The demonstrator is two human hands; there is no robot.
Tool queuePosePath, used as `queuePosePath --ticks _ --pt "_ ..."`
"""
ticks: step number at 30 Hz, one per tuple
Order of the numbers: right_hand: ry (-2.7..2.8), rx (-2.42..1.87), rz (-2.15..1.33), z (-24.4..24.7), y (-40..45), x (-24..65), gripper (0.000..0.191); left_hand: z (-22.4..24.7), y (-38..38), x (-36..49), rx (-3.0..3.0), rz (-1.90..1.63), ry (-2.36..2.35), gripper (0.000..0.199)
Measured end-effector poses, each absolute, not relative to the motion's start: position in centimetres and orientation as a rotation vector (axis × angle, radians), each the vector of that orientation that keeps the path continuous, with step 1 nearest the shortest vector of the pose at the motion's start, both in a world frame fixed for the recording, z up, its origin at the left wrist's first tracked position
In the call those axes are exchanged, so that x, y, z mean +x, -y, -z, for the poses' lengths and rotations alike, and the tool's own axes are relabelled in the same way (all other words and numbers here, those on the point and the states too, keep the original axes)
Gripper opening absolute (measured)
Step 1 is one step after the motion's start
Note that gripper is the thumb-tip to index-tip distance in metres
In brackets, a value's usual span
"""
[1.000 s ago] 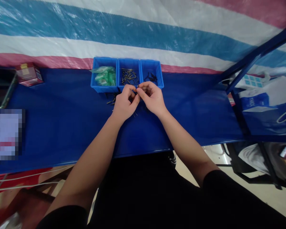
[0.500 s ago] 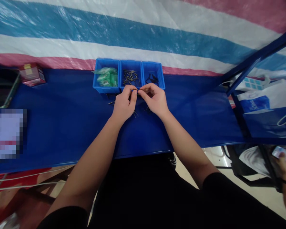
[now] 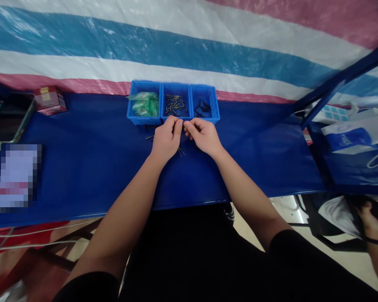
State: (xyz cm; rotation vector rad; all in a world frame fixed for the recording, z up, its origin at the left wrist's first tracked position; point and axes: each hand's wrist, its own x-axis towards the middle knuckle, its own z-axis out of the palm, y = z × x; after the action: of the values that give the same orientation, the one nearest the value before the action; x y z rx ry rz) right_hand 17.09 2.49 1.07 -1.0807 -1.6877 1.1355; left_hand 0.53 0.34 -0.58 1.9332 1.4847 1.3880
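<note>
My left hand (image 3: 166,137) is closed in a pinch, and my right hand (image 3: 204,136) pinches just beside it, fingertips nearly touching. What they hold between the fingertips is too small to name. Behind them stand three joined blue bins: the left bin (image 3: 134,116) has green-and-clear plastic packets (image 3: 145,104), the middle one (image 3: 175,89) has thin metal screw-like pieces (image 3: 174,104), and the right one (image 3: 214,110) has small black parts (image 3: 203,108). A few thin pieces (image 3: 181,151) lie on the blue table (image 3: 189,180) close to my left hand.
At the left are a red box (image 3: 50,102), a dark tray-like object (image 3: 11,117) and a pixelated item (image 3: 15,176). A blue metal frame (image 3: 327,96) and a white bag (image 3: 359,134) stand at the right. Another person's hand (image 3: 373,222) shows at the lower right.
The view has shifted slightly, so the bins and table items appear a little to the right and lower. My hands stay together, with the right fingers somewhat rearranged. The other person's hand has moved.
</note>
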Motion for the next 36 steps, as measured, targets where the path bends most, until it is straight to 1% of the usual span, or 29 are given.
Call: queuePosePath --ticks 5,9,13,18,20,30,36 --pt "1.681 -1.064 -1.194 -1.2 -2.3 16.9 0.059 0.3 -0.4 0.5 1.941 -1.355 -1.506 0.053" --pt "1.61 -1.064 -1.254 -1.2 -2.3 16.7 0.063 0.3 -0.3 0.5 1.915 -1.351 -1.494 0.056" --pt "1.503 -1.098 -1.316 -1.5 -2.4 16.6 0.061 0.5 -0.2 0.6 1.869 -1.374 -1.471 0.054" --pt "1.387 -1.204 -1.4 -2.2 -2.5 16.5 0.057 0.9 -0.4 0.6 1.863 -1.405 -1.468 0.039" --pt "1.374 -1.213 -1.42 -2.3 -2.5 16.4 0.057 0.9 -0.4 0.7 1.87 -1.394 -1.465 0.037" --pt "1.356 -1.188 -1.464 -2.5 -2.2 16.2 0.058 0.5 -0.1 0.7 1.854 -1.355 -1.474 0.049" --pt "1.293 -1.199 -1.484 -2.8 -2.3 16.1 0.057 0.8 -0.2 0.7 1.871 -1.367 -1.422 0.045"
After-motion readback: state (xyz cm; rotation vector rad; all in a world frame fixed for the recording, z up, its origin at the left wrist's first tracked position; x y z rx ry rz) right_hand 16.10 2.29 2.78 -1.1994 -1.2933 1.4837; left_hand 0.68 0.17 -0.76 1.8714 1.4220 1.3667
